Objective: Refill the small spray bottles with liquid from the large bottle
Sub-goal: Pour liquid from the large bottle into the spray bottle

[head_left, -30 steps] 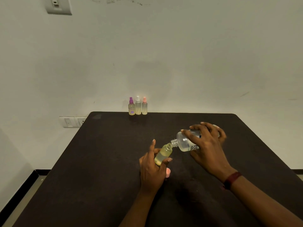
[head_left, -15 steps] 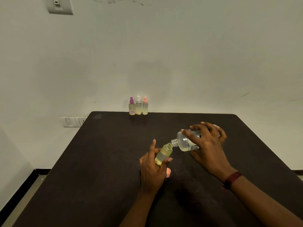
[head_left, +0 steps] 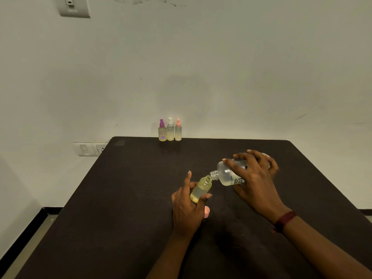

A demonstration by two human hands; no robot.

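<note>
My left hand [head_left: 186, 208] grips a small uncapped spray bottle [head_left: 201, 189] holding yellowish liquid, tilted with its mouth toward the right. My right hand [head_left: 256, 182] holds the large clear bottle [head_left: 226, 174] tipped nearly on its side, its open neck touching the small bottle's mouth. A pink cap [head_left: 207, 212] shows just under my left hand. Three small capped spray bottles stand in a row at the table's far edge: purple-topped [head_left: 162, 131], white-topped [head_left: 170, 130] and pink-topped [head_left: 178, 131].
The dark table [head_left: 130, 198] runs up to a pale wall. Wall sockets [head_left: 90, 149] sit left of the table's far corner, and a switch plate [head_left: 73, 6] hangs high on the left. The floor shows at lower left.
Hardly anything differs; both hands keep the two bottles mouth to mouth in the same place.
</note>
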